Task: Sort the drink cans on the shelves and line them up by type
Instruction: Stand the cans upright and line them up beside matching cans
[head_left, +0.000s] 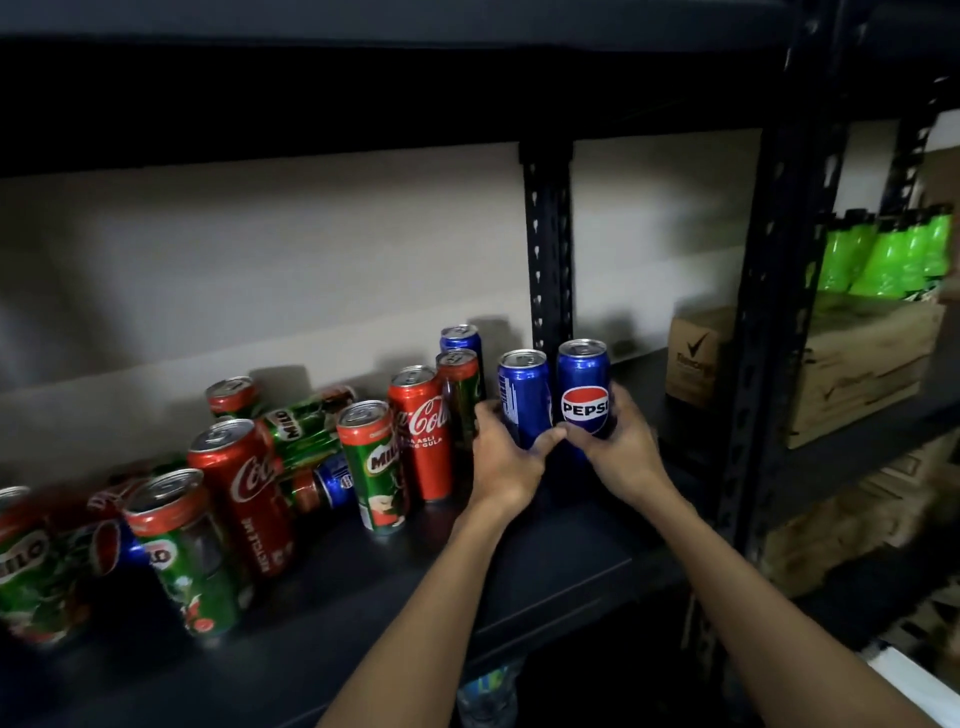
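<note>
Nearest me, both forearms reach onto the dark shelf (545, 561). Left hand (501, 457) has its grip wrapped around a blue Pepsi can (523, 397); right hand (621, 441) has its grip wrapped around the Pepsi can with the logo facing me (583, 387), the two upright, side by side at the right end. Just left stand a Coca-Cola can (421, 431) and Milo can (374, 467), unsorted. I judge my left knuckles could topple those neighbours.

Pepsi cans (553, 395) right on shelf (545, 571), Milo/Coke cans (332, 457) left
</note>
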